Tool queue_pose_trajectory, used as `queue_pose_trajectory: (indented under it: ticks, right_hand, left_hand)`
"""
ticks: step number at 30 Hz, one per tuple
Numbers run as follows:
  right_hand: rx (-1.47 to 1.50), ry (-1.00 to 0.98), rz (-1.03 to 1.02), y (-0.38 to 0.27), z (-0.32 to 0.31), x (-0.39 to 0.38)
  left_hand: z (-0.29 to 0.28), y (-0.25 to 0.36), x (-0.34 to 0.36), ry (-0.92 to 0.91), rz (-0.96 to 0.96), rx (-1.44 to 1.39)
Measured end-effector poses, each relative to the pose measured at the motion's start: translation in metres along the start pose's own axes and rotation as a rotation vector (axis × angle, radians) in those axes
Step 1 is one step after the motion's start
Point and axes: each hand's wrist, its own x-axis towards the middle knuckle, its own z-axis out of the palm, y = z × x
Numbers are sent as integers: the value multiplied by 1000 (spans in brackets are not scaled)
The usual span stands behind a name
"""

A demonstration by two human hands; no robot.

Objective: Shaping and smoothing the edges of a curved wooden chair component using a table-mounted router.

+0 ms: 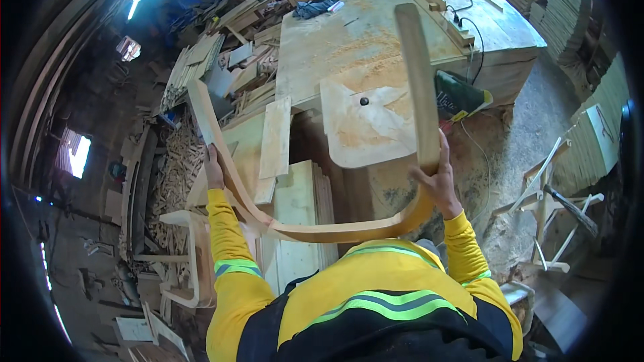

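A large U-shaped bent wooden frame is held up in front of my chest, its curved middle nearest my body and its two arms pointing away. My left hand grips the outer side of its left arm; the fingertips are partly hidden behind the wood. On the right arm, my right hand is wrapped round the wood just above the bend, thumb on the inner side. Between the frame's arms lies a flat plywood panel with rounded corners, dusted with sawdust, and a small dark round piece rests on it.
Beyond stands a sawdust-strewn workbench with a cable and a dark cloth. A green bag-like thing hangs by its edge. Stacked boards are below the frame. Wood scraps heap at left; wooden frame parts lie at right.
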Motion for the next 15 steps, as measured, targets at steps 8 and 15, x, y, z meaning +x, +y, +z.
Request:
queue_pose_trajectory:
  ticks: [8, 15]
  right_hand:
    - [-186, -73, 100, 50, 77, -10]
    - [-163, -77, 298, 118, 98, -23]
  left_hand:
    - [-44, -116, 26, -33, -154, 213]
    - [-60, -213, -11, -342, -684, 66]
